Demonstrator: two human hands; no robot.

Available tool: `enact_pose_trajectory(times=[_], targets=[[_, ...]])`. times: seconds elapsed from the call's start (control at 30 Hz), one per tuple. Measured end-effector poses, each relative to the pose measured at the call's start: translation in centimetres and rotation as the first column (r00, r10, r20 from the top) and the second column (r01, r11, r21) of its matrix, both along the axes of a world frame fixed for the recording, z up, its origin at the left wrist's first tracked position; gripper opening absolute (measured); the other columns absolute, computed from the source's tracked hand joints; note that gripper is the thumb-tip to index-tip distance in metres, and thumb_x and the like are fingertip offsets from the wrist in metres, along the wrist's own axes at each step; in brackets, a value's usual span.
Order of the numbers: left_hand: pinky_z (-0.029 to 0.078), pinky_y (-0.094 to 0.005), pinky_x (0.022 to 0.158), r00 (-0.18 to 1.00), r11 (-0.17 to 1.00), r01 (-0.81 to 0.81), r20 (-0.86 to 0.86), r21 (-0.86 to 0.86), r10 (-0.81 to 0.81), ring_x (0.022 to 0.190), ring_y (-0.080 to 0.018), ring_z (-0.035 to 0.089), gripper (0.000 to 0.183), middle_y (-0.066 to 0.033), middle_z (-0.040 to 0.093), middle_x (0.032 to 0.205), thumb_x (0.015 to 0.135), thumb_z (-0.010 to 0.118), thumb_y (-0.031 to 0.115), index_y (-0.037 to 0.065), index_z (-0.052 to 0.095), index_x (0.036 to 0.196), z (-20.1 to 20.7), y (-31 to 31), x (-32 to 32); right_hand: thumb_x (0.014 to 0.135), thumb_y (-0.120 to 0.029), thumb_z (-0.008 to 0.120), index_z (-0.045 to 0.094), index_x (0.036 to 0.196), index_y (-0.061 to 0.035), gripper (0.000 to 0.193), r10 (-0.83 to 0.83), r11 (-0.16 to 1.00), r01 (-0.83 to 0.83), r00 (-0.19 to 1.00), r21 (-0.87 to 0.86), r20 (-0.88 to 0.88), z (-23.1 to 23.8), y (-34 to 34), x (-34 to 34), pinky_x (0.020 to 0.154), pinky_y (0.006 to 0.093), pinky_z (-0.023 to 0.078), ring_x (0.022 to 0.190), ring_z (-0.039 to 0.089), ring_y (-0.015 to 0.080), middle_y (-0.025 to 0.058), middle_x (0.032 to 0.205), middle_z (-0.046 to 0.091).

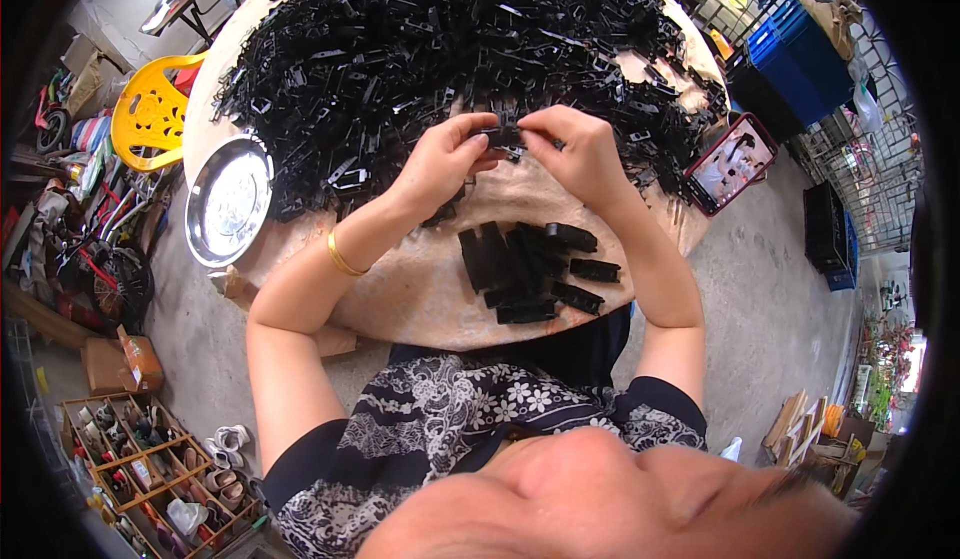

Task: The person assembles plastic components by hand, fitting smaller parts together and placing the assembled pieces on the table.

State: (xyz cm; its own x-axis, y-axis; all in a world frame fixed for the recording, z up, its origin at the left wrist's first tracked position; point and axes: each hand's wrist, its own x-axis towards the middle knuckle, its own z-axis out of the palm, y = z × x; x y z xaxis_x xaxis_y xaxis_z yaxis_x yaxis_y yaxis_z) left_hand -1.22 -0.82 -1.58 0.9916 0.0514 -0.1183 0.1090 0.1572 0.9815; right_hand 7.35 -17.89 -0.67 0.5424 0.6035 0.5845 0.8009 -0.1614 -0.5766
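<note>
Both hands meet over the near edge of a big heap of small black plastic parts (400, 39) on a round table. Between them is a small black plastic piece (505, 139), partly covered by my fingers. My left hand (445, 159) pinches its left end with thumb and fingers. At the other end, the thumb and forefinger of my right hand (580, 149) are closed on it. Closer to me, a small group of black rectangular blocks (520, 269) lies on the pale tabletop, some side by side and others loose at the right.
A shiny metal dish (230, 201) sits at the table's left edge. On the right edge leans a phone (732, 164) with a lit screen. A yellow plastic chair (150, 109) stands left of the table; blue crates (805, 59) are at the far right.
</note>
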Motion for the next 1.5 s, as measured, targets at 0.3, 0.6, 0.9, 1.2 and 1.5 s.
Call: enact_pose_trajectory(times=[0.3,0.6,0.9,1.2,1.5], targets=[[0.05,-0.0236,0.082,0.996,0.952,-0.058,0.083,0.301,0.034,0.089,-0.0114,0.06,0.032,-0.0087,0.059,0.106,0.093,0.044,0.005,-0.004,0.046,0.124,-0.1,-0.5,-0.3,0.07,-0.005,0.066,0.065,0.083,-0.0044,0.014,-0.045,0.99,0.093,0.924,-0.11,0.38,0.4,-0.1,-1.5,0.059,0.032,0.049,0.069,0.06,0.0245,0.0083,0.078,0.062],[0.051,-0.0214,0.074,0.978,0.931,-0.092,0.206,0.354,0.019,0.082,-0.008,0.059,0.036,-0.0053,0.061,0.094,0.087,0.057,0.005,-0.002,0.049,0.121,0.2,-0.4,-0.6,0.071,-0.006,0.068,0.066,0.092,-0.0025,0.021,0.053,0.998,-0.042,0.935,-0.04,0.351,0.1,0.3,-0.6,0.062,0.0299,0.049,0.072,0.059,0.0237,0.0096,0.086,0.063],[0.053,-0.0226,0.067,0.98,0.997,0.069,0.184,0.034,-0.074,0.072,-0.0084,0.06,0.044,-0.0052,0.059,0.091,0.087,0.055,0.007,0.001,0.042,0.128,2.4,0.8,-0.7,0.08,-0.013,0.069,0.065,0.097,0.0033,0.024,0.311,0.95,-0.258,0.709,0.178,-0.633,0.4,-0.5,0.5,0.066,0.0198,0.047,0.073,0.058,0.0063,0.0044,0.082,0.066],[0.046,-0.0329,0.084,0.786,0.699,0.363,0.202,0.616,-0.585,0.094,-0.0224,0.06,0.025,-0.0108,0.061,0.1,0.077,0.062,0.0,0.002,0.06,0.102,2.1,-1.6,-1.8,0.081,-0.016,0.063,0.068,0.089,-0.0032,0.016,0.036,0.998,-0.048,0.954,-0.034,-0.298,0.1,-1.6,2.9,0.067,0.0286,0.049,0.072,0.06,0.0168,0.0059,0.082,0.067],[0.048,-0.0294,0.064,0.92,0.619,-0.193,0.36,0.761,-0.157,0.068,-0.0183,0.061,0.017,-0.0118,0.065,0.078,0.08,0.063,0.013,0.0,0.066,0.091,0.9,3.0,2.6,0.069,-0.012,0.065,0.061,0.078,-0.0061,0.011,0.101,0.939,0.054,0.901,-0.34,0.421,-3.0,1.4,0.7,0.067,0.0339,0.048,0.077,0.054,0.0241,0.0047,0.082,0.057]])
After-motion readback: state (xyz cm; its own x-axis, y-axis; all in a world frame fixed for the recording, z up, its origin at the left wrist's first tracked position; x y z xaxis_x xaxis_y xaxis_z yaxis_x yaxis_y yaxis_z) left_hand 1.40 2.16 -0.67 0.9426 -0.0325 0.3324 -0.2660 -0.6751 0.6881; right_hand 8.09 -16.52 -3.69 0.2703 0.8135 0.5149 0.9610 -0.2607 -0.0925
